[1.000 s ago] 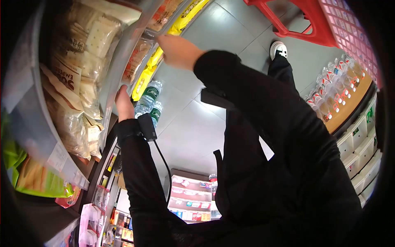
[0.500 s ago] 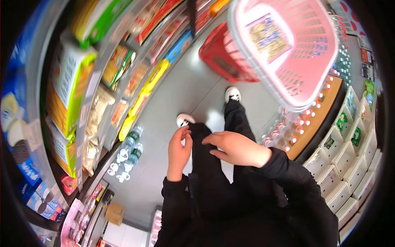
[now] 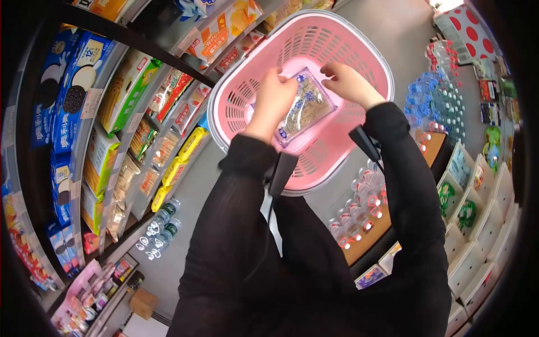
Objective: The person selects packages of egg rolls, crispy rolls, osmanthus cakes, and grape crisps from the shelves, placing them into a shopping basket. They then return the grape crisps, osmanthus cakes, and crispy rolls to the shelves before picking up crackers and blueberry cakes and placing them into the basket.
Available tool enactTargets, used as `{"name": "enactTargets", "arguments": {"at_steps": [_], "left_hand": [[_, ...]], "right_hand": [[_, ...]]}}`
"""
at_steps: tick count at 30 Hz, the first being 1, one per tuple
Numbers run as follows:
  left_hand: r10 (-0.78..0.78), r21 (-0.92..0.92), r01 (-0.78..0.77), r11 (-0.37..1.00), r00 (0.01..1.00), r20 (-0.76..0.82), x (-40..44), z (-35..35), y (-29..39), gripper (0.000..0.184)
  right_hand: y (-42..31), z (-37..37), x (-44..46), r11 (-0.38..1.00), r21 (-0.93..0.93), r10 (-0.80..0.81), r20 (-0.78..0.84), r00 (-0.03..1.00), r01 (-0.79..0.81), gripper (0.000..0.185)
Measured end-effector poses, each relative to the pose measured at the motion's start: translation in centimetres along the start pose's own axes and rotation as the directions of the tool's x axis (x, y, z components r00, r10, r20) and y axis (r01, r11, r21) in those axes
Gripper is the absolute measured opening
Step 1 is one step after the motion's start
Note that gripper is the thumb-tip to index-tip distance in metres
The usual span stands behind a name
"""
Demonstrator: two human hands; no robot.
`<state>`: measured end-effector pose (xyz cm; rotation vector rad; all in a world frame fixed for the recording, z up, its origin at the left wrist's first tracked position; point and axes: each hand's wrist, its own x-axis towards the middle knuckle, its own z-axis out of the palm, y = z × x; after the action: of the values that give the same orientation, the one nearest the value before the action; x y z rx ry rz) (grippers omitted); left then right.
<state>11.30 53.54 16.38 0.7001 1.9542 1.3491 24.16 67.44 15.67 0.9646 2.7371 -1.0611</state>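
Note:
A pink plastic basket (image 3: pixel 314 175) with slotted sides is in front of me. On its floor lies a clear packet (image 3: pixel 310 104) with purple print and greyish-brown contents. My left hand (image 3: pixel 274 104) is over the basket and covers the packet's left part; its fingers are loosely bent, thumb apart from them. Over the basket's right side, my right hand (image 3: pixel 351 84) has bent fingers and a gap between thumb and forefinger, close to the packet's upper right edge. Neither hand visibly grips anything; whether the left one touches the packet is unclear. Black straps hang at both wrists.
Shelves of packaged snacks rise on the left, with blue cookie boxes (image 3: pixel 78 84) and yellow packs (image 3: pixel 175 175). Water bottles (image 3: pixel 163 224) stand on the floor below. Bottle packs (image 3: pixel 365 196) line a wooden ledge (image 3: pixel 368 241) on the right, beside white bins (image 3: pixel 469 241).
Both hands have moved up and forward from over my legs to above the basket. The pink basket now appears lower and further left in view. The red basket is out of sight.

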Motion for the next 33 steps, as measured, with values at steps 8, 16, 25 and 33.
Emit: {"name": "enactTargets", "arguments": {"at_steps": [8,16,25,33], "left_hand": [[-0.616,-0.026,0.633,0.774,0.743,-0.262,2.7,3.4,-16.4,0.054],[-0.807,-0.238,0.773,0.589,0.545,-0.227,2.8,3.7,-20.3,0.054],[-0.803,-0.325,0.738,0.591,0.502,-0.321,3.2,4.9,-21.1,0.052],[-0.751,-0.411,0.634,0.655,0.606,-0.263,3.1,5.0,-21.4,0.052]], "right_hand": [[10.0,6.0,8.5,0.902,-0.255,0.414,0.277,0.867,-0.349,0.051],[12.8,9.7,10.2,0.857,-0.253,0.515,0.432,0.740,-0.448,0.062],[14.7,10.6,9.7,0.821,-0.002,0.498,0.492,0.714,-0.571,0.038],[15.4,10.5,9.1,0.886,0.027,0.428,0.339,0.838,-0.464,0.043]]}}
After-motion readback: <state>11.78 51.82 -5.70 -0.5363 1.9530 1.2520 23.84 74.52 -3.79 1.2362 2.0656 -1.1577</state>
